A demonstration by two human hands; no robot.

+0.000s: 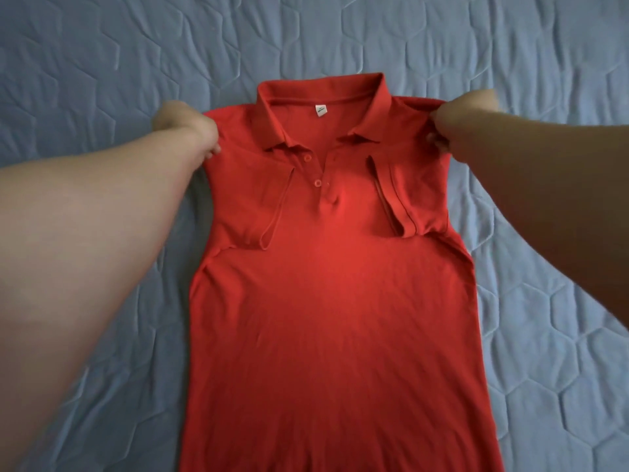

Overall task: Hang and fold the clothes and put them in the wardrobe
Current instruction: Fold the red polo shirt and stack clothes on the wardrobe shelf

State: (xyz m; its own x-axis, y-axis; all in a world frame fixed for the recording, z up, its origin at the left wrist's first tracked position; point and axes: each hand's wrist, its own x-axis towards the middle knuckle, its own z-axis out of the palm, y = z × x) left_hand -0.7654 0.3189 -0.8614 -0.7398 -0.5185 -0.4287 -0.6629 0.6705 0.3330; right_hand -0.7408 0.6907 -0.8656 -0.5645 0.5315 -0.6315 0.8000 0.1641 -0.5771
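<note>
shirt (333, 284) flat mid-bed (102, 63), sleeves folded in | left hand (185, 126) pinches one shoulder | right hand (457, 119) pinches the other

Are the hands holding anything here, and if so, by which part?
Both hold the red polo shirt at its shoulders: the left hand grips the shoulder on its side, the right hand the other.

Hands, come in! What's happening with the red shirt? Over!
Left hand grips the red polo shirt at one shoulder, right hand at the other. Shirt flat on blue quilt, sleeves folded in. Nothing in the way.
</note>
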